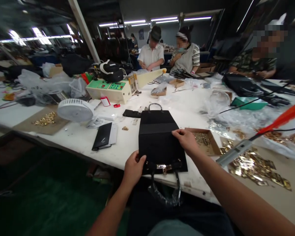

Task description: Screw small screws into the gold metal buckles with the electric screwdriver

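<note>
A black handbag panel lies opened out on the white table in front of me. A plastic-wrapped handle hangs over the table's near edge, below a metal clasp. Another handle stands at the panel's far end. My left hand pinches the near left edge of the panel between thumb and fingers. Higher up on the opposite side, my right hand grips the right edge, thumb and forefinger pressed together on it.
Right of the panel are a cardboard tray of small metal parts and a pile of gold hardware. To the left are a black booklet, a white fan and a cream machine. Several people sit across the table.
</note>
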Tool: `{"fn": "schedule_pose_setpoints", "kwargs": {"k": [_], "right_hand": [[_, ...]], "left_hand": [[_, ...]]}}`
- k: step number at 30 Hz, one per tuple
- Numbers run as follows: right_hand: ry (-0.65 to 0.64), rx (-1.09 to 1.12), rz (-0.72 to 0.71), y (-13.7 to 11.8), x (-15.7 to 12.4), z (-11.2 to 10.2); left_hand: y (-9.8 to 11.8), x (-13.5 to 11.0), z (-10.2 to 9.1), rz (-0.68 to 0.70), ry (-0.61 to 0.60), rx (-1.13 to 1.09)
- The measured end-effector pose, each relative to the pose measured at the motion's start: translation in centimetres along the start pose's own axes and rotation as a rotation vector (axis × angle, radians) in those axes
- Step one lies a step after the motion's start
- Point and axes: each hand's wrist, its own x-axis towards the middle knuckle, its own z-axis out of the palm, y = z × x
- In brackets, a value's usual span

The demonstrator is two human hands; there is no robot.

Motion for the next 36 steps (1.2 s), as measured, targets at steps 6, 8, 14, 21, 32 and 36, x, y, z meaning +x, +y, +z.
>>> {"fn": "schedule_pose_setpoints", "kwargs": {"k": [6, 8, 14, 21, 32, 36], "right_hand": [[0.0, 0.011, -0.005, -0.9, 1.4, 0.4], [0.003, 0.024, -0.022, -2.3, 2.1, 0.3], [-0.066, 0.034, -0.138, -7.0, 4.0, -0.4], [-0.162, 0.007, -0.231, -10.5, 5.9, -1.1], [-0.255, -0.205, -0.214, -13.4, 7.6, -5.2], [-0.248, -0.194, -0.237, -15.4, 9.6, -6.0]], "left_hand": [[0.0, -0.4, 0.4, -0.016, -0.043, 0.017], [0.3, -0.8, 0.6, -0.019, -0.062, 0.006], [0.9, -2.5, 2.1, -0.131, -0.14, -0.148], [2.0, -2.2, 3.1, -0.137, -0.144, -0.26], [8.3, 8.7, 3.4, -0.335, -0.234, -1.06], [11.2, 10.7, 2.7, -0.099, -0.165, -1.077]]}}
